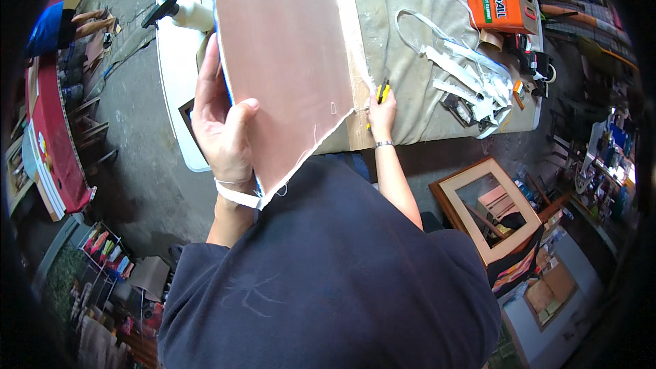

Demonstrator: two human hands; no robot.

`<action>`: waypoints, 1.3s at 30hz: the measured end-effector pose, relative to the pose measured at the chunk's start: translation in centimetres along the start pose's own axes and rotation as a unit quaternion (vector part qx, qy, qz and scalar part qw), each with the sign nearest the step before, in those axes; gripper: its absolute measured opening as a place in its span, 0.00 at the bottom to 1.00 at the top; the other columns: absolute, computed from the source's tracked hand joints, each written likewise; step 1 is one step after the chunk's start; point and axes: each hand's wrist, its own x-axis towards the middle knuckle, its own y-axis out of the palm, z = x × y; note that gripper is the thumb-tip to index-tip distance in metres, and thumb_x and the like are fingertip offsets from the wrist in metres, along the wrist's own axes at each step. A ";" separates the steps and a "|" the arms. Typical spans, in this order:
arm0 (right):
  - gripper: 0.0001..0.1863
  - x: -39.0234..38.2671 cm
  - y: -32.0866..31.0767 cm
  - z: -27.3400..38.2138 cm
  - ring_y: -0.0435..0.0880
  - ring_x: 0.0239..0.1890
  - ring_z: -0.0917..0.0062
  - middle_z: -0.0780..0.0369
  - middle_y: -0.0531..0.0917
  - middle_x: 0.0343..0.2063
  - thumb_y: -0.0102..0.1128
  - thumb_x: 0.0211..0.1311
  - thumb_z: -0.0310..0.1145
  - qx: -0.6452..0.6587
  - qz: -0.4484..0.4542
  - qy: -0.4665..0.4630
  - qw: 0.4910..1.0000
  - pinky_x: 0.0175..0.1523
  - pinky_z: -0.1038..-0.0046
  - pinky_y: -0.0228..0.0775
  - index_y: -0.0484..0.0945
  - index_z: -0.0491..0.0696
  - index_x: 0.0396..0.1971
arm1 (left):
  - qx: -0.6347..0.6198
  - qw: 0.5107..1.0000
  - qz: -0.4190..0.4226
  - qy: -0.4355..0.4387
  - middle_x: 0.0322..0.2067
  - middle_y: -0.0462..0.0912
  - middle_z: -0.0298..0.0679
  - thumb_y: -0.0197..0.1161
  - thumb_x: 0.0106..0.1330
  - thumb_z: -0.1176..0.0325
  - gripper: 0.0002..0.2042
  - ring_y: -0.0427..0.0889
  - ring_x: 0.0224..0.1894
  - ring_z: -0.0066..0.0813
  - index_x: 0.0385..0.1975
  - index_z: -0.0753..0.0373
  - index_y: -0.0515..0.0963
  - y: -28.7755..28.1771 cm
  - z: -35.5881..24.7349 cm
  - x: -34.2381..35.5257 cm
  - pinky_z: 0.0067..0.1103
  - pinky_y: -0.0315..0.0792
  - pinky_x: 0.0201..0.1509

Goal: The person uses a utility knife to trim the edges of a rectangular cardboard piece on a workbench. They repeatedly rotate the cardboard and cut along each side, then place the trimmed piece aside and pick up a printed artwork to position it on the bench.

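You grip the brown panel in your left hand, thumb pressed on its face and fingers wrapped behind its left edge, so that it is held up and tilted in front of you, over the near part of the desk. The panel has a blue line down its left edge and a white, frayed lower edge with loose threads. At the panel's lower left corner, a white strip runs across your left wrist. Your right hand is just beside the panel's lower right corner, closed around a yellow and black tool; it is small and partly covered by your fingers, so its exact kind is hard to tell. A pale strip of wood passes under the panel's right edge. To the left of the panel, a white bottle with a black top stands near its edge. To the panel's right, well apart, white scraps lie in a heap on the cloth, with an orange box farther off. Lower right of the panel is a wooden frame.
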 end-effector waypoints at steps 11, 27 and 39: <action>0.08 3.4 -12.4 0.1 0.74 0.13 0.81 0.65 0.76 0.23 0.58 0.66 0.27 0.268 -0.141 0.016 0.953 0.17 0.76 0.68 0.72 0.47 0.42 | -0.003 0.999 -0.024 -0.024 0.63 0.68 0.49 0.59 0.51 0.78 0.37 0.67 0.66 0.38 0.67 0.69 0.61 -1.5 -0.5 1.4 0.30 0.57 0.71; 0.19 -8.1 -7.4 9.8 0.75 0.20 0.82 0.60 0.82 0.32 0.61 0.65 0.49 0.517 0.217 0.169 0.810 0.27 0.77 0.70 0.72 0.48 0.39 | -0.080 0.994 -0.072 0.007 0.66 0.63 0.47 0.57 0.50 0.74 0.40 0.65 0.67 0.40 0.69 0.66 0.56 2.0 -1.8 0.2 0.32 0.59 0.70; 0.14 2.7 -6.8 19.8 0.74 0.19 0.88 0.73 0.80 0.25 0.57 0.67 0.41 0.642 0.376 0.073 0.664 0.26 0.81 0.71 0.76 0.55 0.50 | 0.355 0.838 0.366 -0.194 0.58 0.72 0.51 0.54 0.69 0.52 0.25 0.69 0.61 0.50 0.59 0.63 0.69 -3.4 4.1 -11.4 0.36 0.63 0.63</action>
